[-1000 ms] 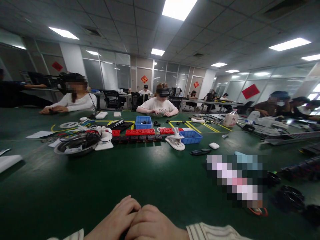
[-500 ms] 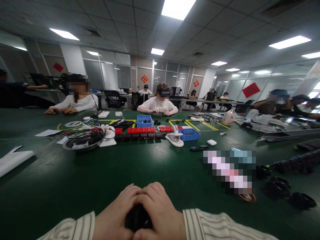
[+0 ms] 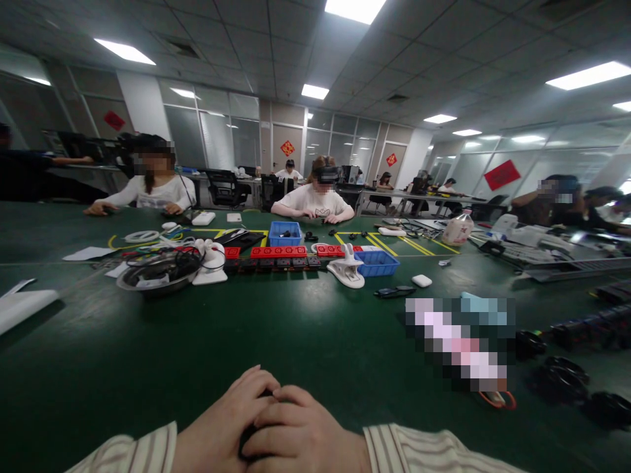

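Several bright panels (image 3: 357, 8) are lighting a wide room lined with glass partitions (image 3: 340, 154). A long green table (image 3: 197, 355) is filling the foreground, its hard top reflecting the lamps and, I judge, offering little grip. Across it, a co-worker in a pale T-shirt (image 3: 315, 200) is sitting with forearms on the edge. A metal bowl (image 3: 128, 282) is holding tangled cables, and a white clip stand (image 3: 348, 266) is standing just beside a blue bin (image 3: 377, 264), all well apart from the person's hands.

Low in the centre, the left hand (image 3: 231, 417) and right hand (image 3: 305, 427) are facing each other, backs upward, fingers curling inward and meeting at the tips; neither is spreading. Between the palms a dark object (image 3: 245, 439) is seemingly sitting, but only a sliver is showing, possibly mere shadow, so I cannot tell whether either hand is pinching it. If solid, it is probably light, stiff and rather slick; its flanks are likely offering the best hold, one palm per side. Its fragility is staying unreadable.
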Motion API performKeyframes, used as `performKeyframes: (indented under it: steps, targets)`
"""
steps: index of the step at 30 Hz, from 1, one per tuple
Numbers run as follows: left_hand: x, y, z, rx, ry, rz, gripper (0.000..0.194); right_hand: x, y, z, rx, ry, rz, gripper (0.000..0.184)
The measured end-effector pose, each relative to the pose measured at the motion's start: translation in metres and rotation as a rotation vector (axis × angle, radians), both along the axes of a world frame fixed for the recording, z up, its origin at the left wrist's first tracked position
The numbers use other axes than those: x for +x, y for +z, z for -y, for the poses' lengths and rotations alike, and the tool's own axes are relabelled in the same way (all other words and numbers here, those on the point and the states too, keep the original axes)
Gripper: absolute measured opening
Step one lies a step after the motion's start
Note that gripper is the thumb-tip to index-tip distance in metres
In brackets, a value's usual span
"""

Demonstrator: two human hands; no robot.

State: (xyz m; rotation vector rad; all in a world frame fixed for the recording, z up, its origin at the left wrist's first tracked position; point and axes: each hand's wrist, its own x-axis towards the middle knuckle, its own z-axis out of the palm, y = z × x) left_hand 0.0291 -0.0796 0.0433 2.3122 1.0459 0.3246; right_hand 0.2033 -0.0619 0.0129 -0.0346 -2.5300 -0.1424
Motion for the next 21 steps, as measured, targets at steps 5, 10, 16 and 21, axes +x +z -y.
performKeyframes:
  steps: [5,10,16,21]
  targets:
    - [-0.009,-0.011,-0.002,0.062,-0.041,0.037,0.062,-0.002,0.004,0.000,-0.108,-0.090,-0.224,0.032]
    - [-0.008,-0.015,-0.002,0.080,-0.046,-0.004,0.054,-0.005,-0.006,-0.001,-0.270,-0.268,-0.280,0.061]
    - [-0.001,-0.005,0.001,0.092,-0.033,0.015,0.041,-0.005,-0.010,0.000,-0.141,-0.306,-0.067,0.054]
    - [0.003,-0.001,0.004,0.070,-0.001,-0.009,0.036,-0.007,-0.002,0.004,-0.052,-0.158,0.099,0.026]
